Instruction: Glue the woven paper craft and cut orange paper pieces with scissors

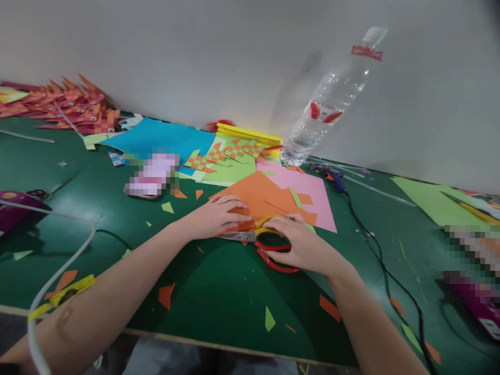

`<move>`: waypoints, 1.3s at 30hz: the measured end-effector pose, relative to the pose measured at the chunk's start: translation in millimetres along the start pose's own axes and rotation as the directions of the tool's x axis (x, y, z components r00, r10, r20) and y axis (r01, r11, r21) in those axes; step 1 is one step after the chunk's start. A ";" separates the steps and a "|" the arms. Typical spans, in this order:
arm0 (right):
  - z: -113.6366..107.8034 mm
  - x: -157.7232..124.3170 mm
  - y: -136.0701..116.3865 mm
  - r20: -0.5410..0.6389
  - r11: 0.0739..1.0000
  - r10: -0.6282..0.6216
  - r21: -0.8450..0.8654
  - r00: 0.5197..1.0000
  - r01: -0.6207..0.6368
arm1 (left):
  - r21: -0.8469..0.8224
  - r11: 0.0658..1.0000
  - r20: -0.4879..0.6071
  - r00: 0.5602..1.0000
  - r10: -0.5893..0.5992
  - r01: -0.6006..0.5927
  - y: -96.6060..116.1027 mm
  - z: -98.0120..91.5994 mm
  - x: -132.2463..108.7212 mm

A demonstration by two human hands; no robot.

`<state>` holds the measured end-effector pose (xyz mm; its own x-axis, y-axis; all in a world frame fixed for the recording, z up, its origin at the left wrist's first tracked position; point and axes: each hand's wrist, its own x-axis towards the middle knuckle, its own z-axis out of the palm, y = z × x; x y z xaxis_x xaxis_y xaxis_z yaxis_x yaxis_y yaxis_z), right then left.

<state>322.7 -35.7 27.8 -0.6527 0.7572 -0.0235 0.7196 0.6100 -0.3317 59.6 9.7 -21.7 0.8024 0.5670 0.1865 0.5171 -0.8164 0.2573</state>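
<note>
My left hand (224, 214) lies on the orange paper (260, 195) with its fingers stretched out, pressing it to the table. My right hand (302, 239) is closed around a pair of scissors (275, 270) with one red and one yellow handle. The scissors' blades point left along the paper's near edge, close to my left fingertips; their tips are partly hidden. Under and behind the orange sheet lies a pink sheet (318, 192), with narrow orange and light green pieces on it.
Paper scraps (166, 296) dot the green table (219, 323). Behind my hands are a phone (152, 174), a blue sheet (156, 138), woven paper fish (236, 151) and a tilted plastic bottle (328, 104). A glue gun (334, 177) trails a black cord rightward. Red woven fish (78, 107) are piled far left.
</note>
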 end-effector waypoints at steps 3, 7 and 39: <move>-1.2 -0.3 2.2 0.025 1.000 -0.009 0.010 1.000 0.009 | -0.074 0.997 -0.014 1.000 -0.004 0.003 -1.0 -0.2 0.2; -1.3 -0.7 2.1 0.005 1.000 0.000 0.003 1.000 0.000 | -0.079 0.997 -0.039 0.999 0.003 -0.006 -3.5 3.3 -1.0; 4.0 -2.0 2.3 0.061 0.999 -0.022 -0.042 0.998 0.025 | 0.037 0.999 -0.019 0.999 -0.039 0.040 -6.4 10.4 -4.4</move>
<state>324.7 -36.8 23.3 -0.6820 0.7276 -0.0738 0.7123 0.6380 -0.2927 55.8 11.3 -34.0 0.7757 0.6006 0.1939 0.5594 -0.7965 0.2295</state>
